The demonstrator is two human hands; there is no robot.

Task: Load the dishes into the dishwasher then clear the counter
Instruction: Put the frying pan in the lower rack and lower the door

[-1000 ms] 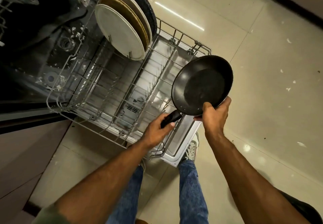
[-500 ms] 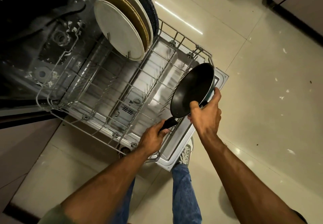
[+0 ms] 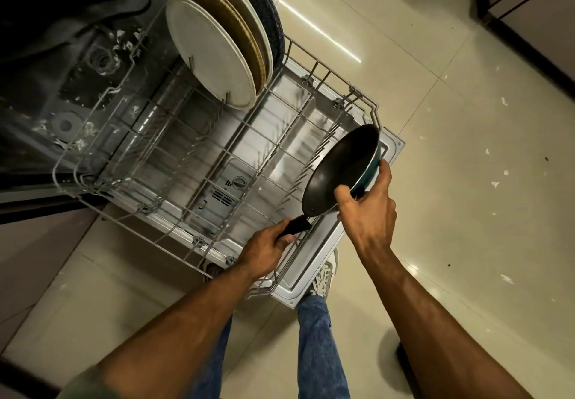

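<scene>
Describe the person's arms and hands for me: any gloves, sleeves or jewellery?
No gloves: the left hand and right hand are bare, with no ring, watch or bracelet visible. Both forearms are bare too. Only an olive-green sleeve shows, at the left upper arm near the picture's bottom corner.

The pan is showing black inside, teal outside; the plates are gleaming white, mustard and speckled dark blue; the jeans are looking mottled blue.

Your left hand hides most of the pan handle; top edge crops the rearmost dark plate.
</scene>
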